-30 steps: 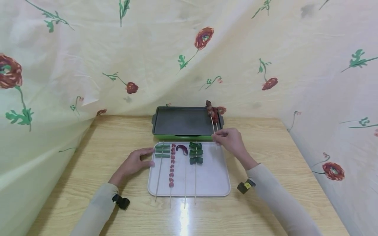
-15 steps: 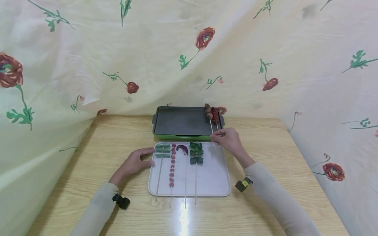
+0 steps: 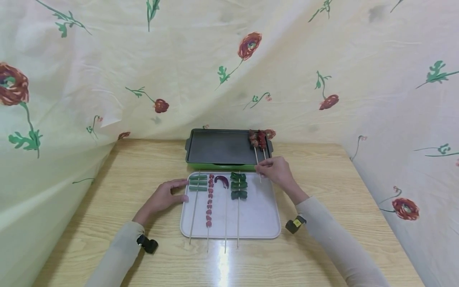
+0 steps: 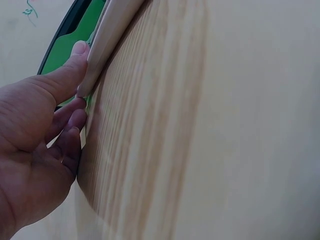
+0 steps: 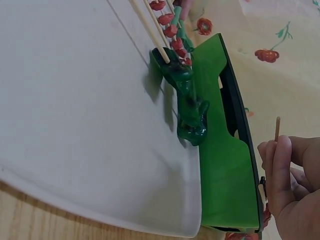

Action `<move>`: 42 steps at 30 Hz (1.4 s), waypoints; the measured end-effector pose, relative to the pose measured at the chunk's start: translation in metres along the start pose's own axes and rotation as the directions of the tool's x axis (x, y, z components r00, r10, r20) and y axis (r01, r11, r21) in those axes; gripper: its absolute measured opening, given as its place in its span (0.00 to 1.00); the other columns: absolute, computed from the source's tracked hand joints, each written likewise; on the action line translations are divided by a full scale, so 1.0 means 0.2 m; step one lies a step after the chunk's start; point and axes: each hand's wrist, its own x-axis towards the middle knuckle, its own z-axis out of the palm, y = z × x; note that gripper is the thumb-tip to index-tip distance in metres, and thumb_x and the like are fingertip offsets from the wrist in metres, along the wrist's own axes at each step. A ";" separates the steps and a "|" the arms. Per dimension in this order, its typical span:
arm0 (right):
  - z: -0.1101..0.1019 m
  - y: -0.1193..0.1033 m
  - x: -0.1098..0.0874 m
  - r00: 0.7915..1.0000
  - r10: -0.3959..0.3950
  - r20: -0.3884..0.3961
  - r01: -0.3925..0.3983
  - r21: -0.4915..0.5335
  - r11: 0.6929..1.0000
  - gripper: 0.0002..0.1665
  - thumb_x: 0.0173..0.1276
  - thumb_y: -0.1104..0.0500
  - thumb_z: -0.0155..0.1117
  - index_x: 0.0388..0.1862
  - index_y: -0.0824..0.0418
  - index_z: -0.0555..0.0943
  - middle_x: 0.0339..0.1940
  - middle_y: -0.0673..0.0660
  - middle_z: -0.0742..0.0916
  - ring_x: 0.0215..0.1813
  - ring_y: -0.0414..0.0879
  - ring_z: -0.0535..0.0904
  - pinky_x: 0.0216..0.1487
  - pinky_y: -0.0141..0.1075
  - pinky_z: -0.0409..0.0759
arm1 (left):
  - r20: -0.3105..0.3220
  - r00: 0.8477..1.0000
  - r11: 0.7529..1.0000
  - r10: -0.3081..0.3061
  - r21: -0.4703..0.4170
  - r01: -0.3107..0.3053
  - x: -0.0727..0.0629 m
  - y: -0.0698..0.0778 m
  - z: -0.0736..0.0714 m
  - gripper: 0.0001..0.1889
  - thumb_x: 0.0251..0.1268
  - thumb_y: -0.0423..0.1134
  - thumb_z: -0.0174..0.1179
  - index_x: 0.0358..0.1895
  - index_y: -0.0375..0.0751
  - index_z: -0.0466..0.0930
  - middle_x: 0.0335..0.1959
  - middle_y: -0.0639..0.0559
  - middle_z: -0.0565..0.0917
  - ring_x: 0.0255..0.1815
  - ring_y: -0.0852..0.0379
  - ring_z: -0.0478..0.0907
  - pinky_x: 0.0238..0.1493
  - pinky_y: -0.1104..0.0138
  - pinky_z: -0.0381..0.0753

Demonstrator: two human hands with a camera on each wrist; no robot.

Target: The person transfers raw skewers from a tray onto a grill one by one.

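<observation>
In the head view, my right hand [image 3: 275,170] pinches the bare stick of a brown meat skewer [image 3: 253,139], whose meat end lies on the black griddle [image 3: 218,146] at its right side. A darker red meat skewer [image 3: 262,138] lies just right of it. My left hand [image 3: 165,197] holds the left rim of the white tray [image 3: 258,223]; in the left wrist view its thumb [image 4: 75,62] lies over the rim. On the tray lie skewers of green stalk pieces [image 3: 198,188], small red pieces [image 3: 209,201], a curved dark purple piece [image 3: 222,182] and folded green pieces [image 3: 238,195].
The griddle's green base [image 3: 222,166] stands directly behind the tray. A flower-printed cloth [image 3: 179,71] hangs close behind the griddle and along both sides. Several sticks overhang the tray's front rim, over the wooden table [image 3: 150,271].
The brown meat skewer's tip has come down beside the red one, onto the griddle. My right hand has shifted slightly left. The left hand keeps its place on the tray.
</observation>
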 end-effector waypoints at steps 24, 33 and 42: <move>-0.01 0.03 0.00 1.000 -0.015 0.003 0.015 -0.019 1.000 0.17 0.70 0.57 0.71 0.51 0.67 0.87 0.42 0.64 0.91 0.33 0.45 0.89 0.44 0.49 0.90 | 0.005 1.000 1.000 0.014 -0.011 -0.014 0.01 -0.02 0.00 0.33 0.63 0.46 0.72 0.72 0.46 0.75 0.76 0.46 0.70 0.80 0.42 0.60 0.79 0.46 0.58; -0.05 -0.01 -0.13 0.976 -0.215 -0.038 0.210 -0.104 0.972 0.19 0.70 0.54 0.71 0.54 0.64 0.87 0.40 0.59 0.92 0.33 0.45 0.89 0.33 0.36 0.88 | 0.002 0.999 0.999 0.032 0.012 -0.032 0.01 -0.02 0.00 0.34 0.63 0.46 0.72 0.72 0.43 0.74 0.76 0.43 0.70 0.79 0.39 0.60 0.78 0.43 0.60; -0.07 -0.11 -0.35 0.931 -0.353 -0.096 0.335 -0.163 0.928 0.17 0.69 0.55 0.73 0.54 0.60 0.88 0.42 0.55 0.92 0.40 0.47 0.89 0.37 0.33 0.89 | 0.000 1.000 1.000 0.019 0.013 -0.019 0.00 -0.02 0.00 0.33 0.64 0.46 0.72 0.72 0.45 0.74 0.76 0.44 0.70 0.79 0.40 0.60 0.79 0.44 0.59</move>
